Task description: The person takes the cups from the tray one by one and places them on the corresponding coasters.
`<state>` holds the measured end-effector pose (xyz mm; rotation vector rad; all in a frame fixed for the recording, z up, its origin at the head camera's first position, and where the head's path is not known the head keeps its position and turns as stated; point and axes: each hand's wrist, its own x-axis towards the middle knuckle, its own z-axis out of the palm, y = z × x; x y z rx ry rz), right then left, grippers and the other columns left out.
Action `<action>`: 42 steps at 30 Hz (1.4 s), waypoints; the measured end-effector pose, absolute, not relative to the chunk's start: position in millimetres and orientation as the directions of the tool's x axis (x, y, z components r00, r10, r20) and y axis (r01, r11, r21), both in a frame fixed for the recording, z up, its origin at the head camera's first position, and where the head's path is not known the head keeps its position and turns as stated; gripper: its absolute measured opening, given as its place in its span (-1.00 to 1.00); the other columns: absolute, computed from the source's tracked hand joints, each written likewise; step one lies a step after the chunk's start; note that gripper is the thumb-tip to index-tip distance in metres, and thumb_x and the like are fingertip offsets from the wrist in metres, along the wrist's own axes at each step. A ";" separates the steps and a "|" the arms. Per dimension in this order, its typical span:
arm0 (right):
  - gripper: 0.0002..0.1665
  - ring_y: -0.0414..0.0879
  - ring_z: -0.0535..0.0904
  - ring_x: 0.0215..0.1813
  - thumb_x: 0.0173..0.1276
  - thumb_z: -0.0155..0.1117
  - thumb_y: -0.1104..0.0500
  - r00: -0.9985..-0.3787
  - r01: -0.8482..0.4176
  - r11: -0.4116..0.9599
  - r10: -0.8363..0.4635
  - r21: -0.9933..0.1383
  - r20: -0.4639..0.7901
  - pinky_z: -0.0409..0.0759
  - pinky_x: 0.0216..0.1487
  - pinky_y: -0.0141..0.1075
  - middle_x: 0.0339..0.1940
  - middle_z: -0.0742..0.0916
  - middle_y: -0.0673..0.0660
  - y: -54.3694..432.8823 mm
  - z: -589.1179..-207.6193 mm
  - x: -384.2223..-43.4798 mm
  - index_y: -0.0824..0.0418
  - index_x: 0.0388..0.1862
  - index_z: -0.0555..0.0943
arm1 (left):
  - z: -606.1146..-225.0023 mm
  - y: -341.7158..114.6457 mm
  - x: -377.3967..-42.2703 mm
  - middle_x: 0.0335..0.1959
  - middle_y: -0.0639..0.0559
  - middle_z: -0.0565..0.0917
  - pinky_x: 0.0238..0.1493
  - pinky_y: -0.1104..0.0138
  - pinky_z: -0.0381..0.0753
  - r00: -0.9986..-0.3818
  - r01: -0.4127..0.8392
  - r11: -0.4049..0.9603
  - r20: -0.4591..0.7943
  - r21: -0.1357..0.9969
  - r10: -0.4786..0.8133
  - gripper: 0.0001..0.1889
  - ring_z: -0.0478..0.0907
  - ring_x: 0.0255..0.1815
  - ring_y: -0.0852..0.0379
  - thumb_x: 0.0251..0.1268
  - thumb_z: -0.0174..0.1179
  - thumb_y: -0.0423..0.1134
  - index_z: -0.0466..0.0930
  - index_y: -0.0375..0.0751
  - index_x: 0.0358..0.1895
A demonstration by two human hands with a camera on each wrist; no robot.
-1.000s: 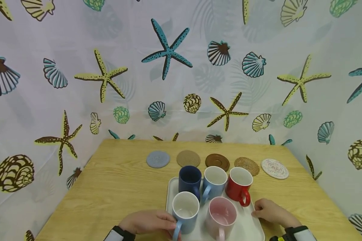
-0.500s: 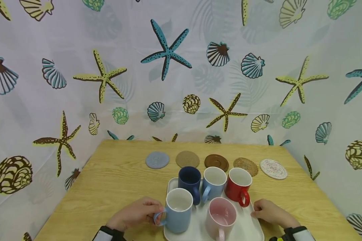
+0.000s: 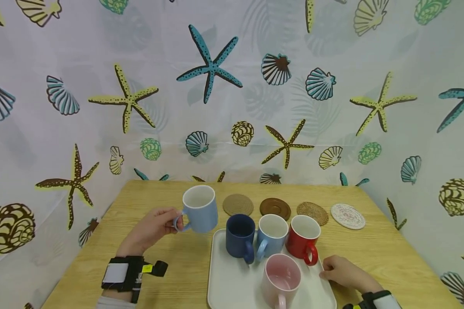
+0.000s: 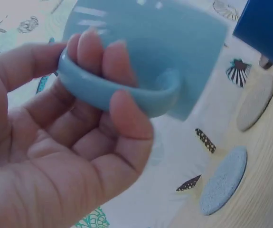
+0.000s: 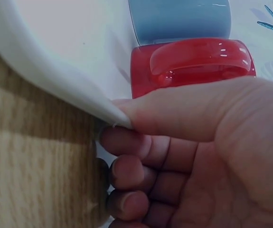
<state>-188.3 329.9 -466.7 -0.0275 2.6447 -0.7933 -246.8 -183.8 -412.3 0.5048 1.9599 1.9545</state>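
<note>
My left hand (image 3: 156, 227) holds a light blue mug (image 3: 201, 210) with a white inside by its handle (image 4: 112, 92), fingers hooked through the loop. The mug hangs upright above the table, left of the white tray (image 3: 226, 283), and hides the blue-grey round coaster (image 4: 224, 180) in the head view. My right hand (image 3: 346, 272) pinches the tray's right rim (image 5: 74, 88) between thumb and forefinger. On the tray stand a dark blue mug (image 3: 237, 240), a second light blue mug (image 3: 271, 236), a red mug (image 3: 300, 240) and, nearer me, a pink mug (image 3: 280, 281).
Behind the tray lies a row of round coasters: tan (image 3: 237, 204), dark brown (image 3: 275, 209), woven brown (image 3: 312, 213) and white speckled (image 3: 348, 216). A wooden table (image 3: 154, 193) carries everything. A curtain (image 3: 232, 98) with shells and starfish surrounds it.
The left hand has lifted the light blue mug off the tray's front left and carried it up, forward and left. The right hand stays on the tray rim.
</note>
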 end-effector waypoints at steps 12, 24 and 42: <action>-0.71 -0.13 0.35 -0.51 0.22 0.34 0.22 -0.929 0.097 0.848 -0.110 -0.521 -0.352 0.23 -0.44 -0.35 -0.66 0.43 0.01 327.5 -469.1 -192.5 0.21 -0.60 0.45 | -460.3 -140.0 -312.0 -0.45 0.03 0.61 -0.17 0.20 0.63 -0.992 0.010 0.043 0.015 0.999 -0.123 -0.63 0.53 -0.31 0.14 0.46 0.05 -0.10 0.59 -0.39 -0.36; -0.70 -0.13 0.33 -0.53 0.23 0.33 0.21 -0.922 0.094 0.843 -0.126 -0.529 -0.365 0.22 -0.47 -0.35 -0.66 0.41 0.01 325.4 -469.0 -193.4 0.19 -0.60 0.44 | -488.1 -123.2 -316.0 -0.39 0.01 0.68 -0.28 0.33 0.59 -0.969 -0.034 0.118 -0.004 0.992 -0.247 -0.65 0.52 -0.36 0.21 0.45 0.04 -0.12 0.63 -0.39 -0.28; -0.73 -0.12 0.36 -0.51 0.22 0.35 0.22 -0.929 0.138 0.848 -0.069 -0.511 -0.365 0.25 -0.43 -0.34 -0.65 0.43 0.03 330.5 -473.7 -192.3 0.21 -0.58 0.46 | -461.2 -87.5 -236.3 -0.20 -0.13 0.68 -0.15 0.31 0.58 -0.991 0.110 0.262 0.126 0.959 -0.043 -0.68 0.59 -0.18 0.07 0.52 -0.02 -0.15 0.63 -0.34 -0.18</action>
